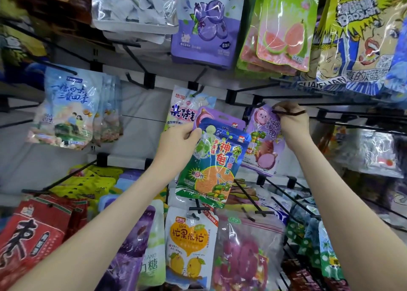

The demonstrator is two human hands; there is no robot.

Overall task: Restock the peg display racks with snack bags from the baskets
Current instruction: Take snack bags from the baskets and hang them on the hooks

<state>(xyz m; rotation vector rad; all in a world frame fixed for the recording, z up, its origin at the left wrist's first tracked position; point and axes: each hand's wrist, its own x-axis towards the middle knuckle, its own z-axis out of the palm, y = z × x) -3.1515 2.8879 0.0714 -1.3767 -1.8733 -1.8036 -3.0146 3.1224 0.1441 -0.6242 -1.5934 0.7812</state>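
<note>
Two bags (211, 163) in left hand (176, 141), right hand (290, 123) pinching purple bag (266, 145) (at peg (288, 112))

Landmark: turtle bag (211, 165), held mid-rack in front of hanging stock.
- Left hand (178, 141) grips its upper left edge.
- Second bag (214, 115) tucked behind it, top showing above.
- Just right: hanging bag (265, 149) on peg (288, 112); right hand (290, 123) curled on that peg.
- Behind, upper left: cracker bag (182, 112).
- Straight above: blueberry bag (207, 26).
- Above right: guava bags (284, 30); comic-face bags (356, 37) farther right.
- Far left: couple-print bags (68, 107).
- Below: mango bag (189, 244); berry bag (246, 255) on its right.
</note>
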